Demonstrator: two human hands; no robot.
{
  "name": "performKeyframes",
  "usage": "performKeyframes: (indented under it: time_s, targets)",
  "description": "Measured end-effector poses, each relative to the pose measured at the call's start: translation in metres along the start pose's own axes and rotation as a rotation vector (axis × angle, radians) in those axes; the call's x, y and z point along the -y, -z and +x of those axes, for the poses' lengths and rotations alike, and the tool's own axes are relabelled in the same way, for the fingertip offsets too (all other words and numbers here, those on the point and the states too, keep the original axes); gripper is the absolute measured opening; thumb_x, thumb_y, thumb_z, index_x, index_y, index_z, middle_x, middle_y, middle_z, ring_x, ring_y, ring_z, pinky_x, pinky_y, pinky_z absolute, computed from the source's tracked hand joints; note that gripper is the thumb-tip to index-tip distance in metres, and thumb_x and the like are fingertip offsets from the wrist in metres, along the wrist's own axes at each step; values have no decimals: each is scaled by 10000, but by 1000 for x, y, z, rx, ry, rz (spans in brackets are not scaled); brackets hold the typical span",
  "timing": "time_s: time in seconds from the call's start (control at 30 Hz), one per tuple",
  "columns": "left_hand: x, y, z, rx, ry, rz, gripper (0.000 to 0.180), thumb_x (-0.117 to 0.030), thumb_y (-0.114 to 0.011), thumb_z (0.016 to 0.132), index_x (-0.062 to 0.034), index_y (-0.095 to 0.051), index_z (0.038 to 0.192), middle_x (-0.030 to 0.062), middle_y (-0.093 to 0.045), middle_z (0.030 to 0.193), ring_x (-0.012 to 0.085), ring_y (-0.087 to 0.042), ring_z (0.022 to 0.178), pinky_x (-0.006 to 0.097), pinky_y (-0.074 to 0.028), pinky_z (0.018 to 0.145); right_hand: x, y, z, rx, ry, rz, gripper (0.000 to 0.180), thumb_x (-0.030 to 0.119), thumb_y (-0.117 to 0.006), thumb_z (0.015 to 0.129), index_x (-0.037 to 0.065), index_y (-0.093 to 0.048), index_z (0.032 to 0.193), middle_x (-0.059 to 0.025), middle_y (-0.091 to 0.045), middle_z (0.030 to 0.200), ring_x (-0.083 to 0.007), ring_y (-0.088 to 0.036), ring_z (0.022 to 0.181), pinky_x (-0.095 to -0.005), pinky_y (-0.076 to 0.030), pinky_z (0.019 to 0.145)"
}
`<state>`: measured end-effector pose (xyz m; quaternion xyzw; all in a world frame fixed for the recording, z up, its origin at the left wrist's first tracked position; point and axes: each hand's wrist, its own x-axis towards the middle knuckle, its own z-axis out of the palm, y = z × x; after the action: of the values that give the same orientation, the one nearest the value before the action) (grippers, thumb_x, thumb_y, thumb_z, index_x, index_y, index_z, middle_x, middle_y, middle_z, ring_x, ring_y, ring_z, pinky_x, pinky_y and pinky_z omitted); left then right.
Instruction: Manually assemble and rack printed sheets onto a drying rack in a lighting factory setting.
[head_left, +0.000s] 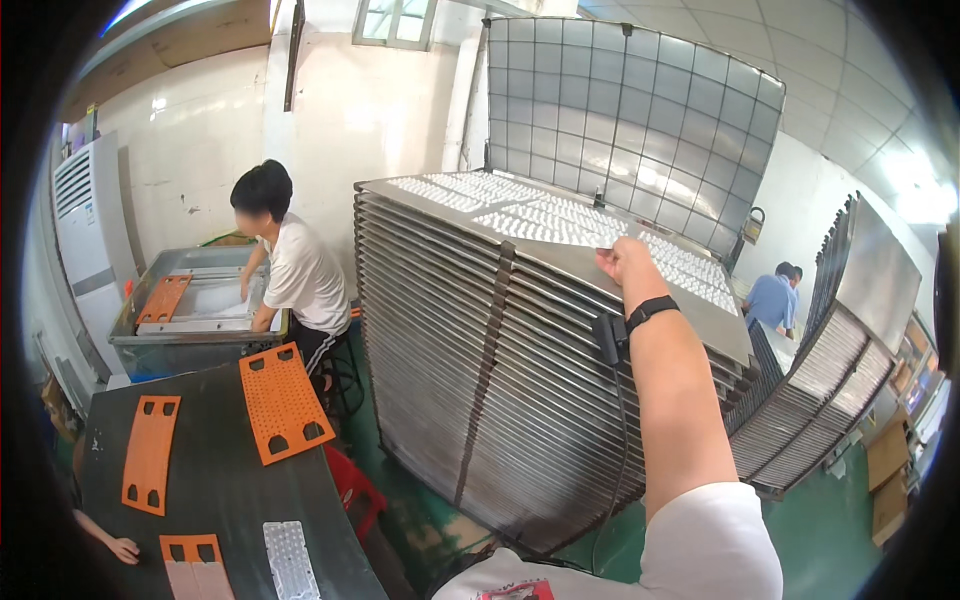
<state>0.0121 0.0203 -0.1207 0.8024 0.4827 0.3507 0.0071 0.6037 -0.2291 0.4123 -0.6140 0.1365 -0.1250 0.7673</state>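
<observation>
My right hand (624, 260) reaches forward to the near edge of the top metal tray (572, 262). Its fingers are bent closed, pinching that edge. Rows of small white pieces (545, 218) cover much of the tray's upper face; they are too small to name. Below it stands a tall rack of thin metal trays (430, 330), closely stacked. A black strap with a small box (612, 338) is worn on my right wrist, and a cable hangs from it. My left hand does not show.
Left, a dark table (215, 440) bears orange perforated plates (285, 402) and a clear blister sheet (290, 560). Another person's hand (122, 549) rests there. Beyond, a co-worker (305, 260) leans over a grey bin (190, 345). A second rack (825, 370) stands right, near another person (772, 298).
</observation>
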Motion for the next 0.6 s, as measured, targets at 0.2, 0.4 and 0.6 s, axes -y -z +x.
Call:
performKeyframes:
  time_s: [0.2,0.4,0.6]
  targets:
    - [1,0,2,7,-5,-8,302,-271,-576,796,-67,-520,580,167,-547,629,362,-515,551,462,-390,486,3,6,-10,-3,14,-33,215,-64,-358,825,-47,-499,987,-185,-569,883,-281,-604,740,-373,-545,561]
    - [-3,-5,3,30,-31,-26,295,-268,-576,796,-66,-527,588,167,-550,634,363,-517,556,463,-393,491,-1,8,2,-137,182,-126,177,17,-425,831,-57,-584,846,-193,-609,780,-329,-615,690,-415,-529,577]
    - [-3,2,10,36,-31,-11,288,-266,-576,797,-64,-534,596,168,-552,640,363,-519,560,464,-396,497,14,-11,-74,-305,1130,-886,176,122,-533,726,-28,-622,748,-249,-600,812,-408,-573,768,-454,-466,714]
